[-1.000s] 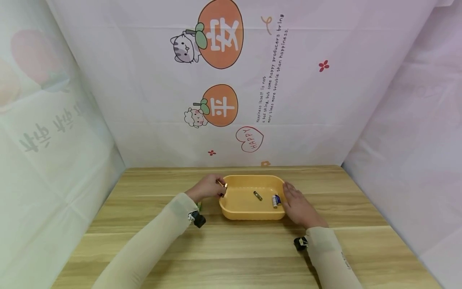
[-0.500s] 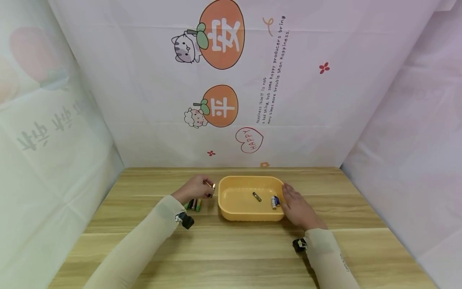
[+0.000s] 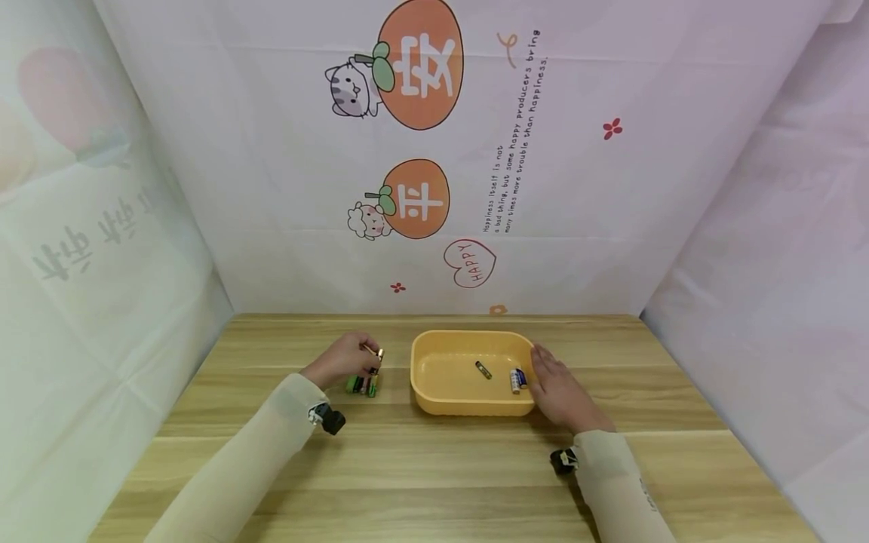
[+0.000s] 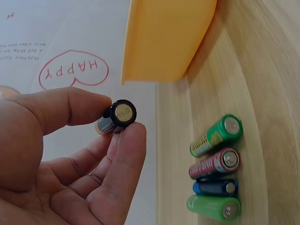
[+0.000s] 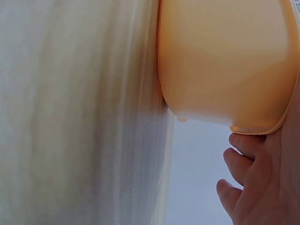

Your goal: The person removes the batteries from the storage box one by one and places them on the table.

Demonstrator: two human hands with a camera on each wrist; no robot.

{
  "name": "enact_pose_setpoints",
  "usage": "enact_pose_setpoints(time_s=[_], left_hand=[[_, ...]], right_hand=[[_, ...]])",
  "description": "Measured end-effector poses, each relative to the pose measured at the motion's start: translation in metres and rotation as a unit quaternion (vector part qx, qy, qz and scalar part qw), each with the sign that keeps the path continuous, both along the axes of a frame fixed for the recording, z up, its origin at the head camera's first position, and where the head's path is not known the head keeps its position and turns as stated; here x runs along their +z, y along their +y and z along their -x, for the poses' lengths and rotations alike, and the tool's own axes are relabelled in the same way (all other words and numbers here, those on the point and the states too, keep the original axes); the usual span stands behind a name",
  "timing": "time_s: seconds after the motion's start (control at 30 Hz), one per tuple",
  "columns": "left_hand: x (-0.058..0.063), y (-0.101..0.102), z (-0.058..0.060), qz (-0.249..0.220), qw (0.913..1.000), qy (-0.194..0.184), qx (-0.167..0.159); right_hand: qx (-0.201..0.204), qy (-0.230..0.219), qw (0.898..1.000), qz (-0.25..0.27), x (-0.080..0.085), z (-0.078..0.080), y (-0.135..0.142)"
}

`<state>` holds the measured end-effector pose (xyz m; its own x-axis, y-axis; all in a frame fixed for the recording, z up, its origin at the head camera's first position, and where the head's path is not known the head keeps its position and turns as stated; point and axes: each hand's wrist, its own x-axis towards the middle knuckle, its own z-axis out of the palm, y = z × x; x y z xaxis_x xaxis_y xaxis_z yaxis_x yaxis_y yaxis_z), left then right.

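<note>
My left hand (image 3: 346, 358) pinches a dark battery (image 4: 112, 117) with a gold-coloured end between thumb and fingers, raised over the table left of the yellow basin (image 3: 468, 407). Just below it, several batteries lie side by side in a row: a green and gold battery (image 4: 216, 135), a red battery (image 4: 214, 163), a blue battery (image 4: 215, 187) and a light green battery (image 4: 213, 207). Inside the basin are a dark and gold battery (image 3: 483, 369), a white battery (image 3: 515, 381) and a blue one (image 3: 521, 376). My right hand (image 3: 563, 388) rests against the basin's right side, fingers extended.
The wood-grain table (image 3: 441, 475) carries everything. A white printed cloth (image 3: 577, 211) rises behind it, and white cloth hangs at both sides. A small black camera (image 3: 329, 418) is strapped on the left wrist, another camera (image 3: 562, 460) on the right.
My left hand has moved left from the basin's left rim to above the row of batteries, carrying the dark battery with it. My right hand stays at the basin's right side.
</note>
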<state>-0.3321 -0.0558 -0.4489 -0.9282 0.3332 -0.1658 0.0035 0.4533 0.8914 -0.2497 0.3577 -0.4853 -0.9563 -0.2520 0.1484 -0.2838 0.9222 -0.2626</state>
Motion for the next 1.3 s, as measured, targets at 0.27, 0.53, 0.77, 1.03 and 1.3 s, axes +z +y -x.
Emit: enact_pose_setpoints(time_s=[0.27, 0.53, 0.77, 1.03, 1.3], left_hand=[[0.000, -0.014, -0.005, 0.005, 0.9999, 0.008, 0.009], [-0.007, -0.029, -0.005, 0.003, 0.9998, 0.001, 0.019], [-0.012, -0.040, -0.007, 0.006, 0.9996, 0.000, 0.027], [-0.020, -0.058, -0.006, 0.023, 0.9989, 0.009, 0.039], [-0.036, -0.064, -0.005, 0.007, 0.9979, -0.024, 0.060]], right_hand=[[-0.002, -0.004, 1.000, 0.003, -0.001, 0.000, -0.002], [-0.002, -0.002, 1.000, 0.007, -0.001, -0.001, -0.002], [-0.003, -0.003, 1.000, 0.006, -0.001, 0.000, 0.000], [-0.002, 0.004, 1.000, 0.008, -0.002, 0.002, 0.001], [-0.004, 0.002, 1.000, 0.009, -0.002, 0.002, 0.000]])
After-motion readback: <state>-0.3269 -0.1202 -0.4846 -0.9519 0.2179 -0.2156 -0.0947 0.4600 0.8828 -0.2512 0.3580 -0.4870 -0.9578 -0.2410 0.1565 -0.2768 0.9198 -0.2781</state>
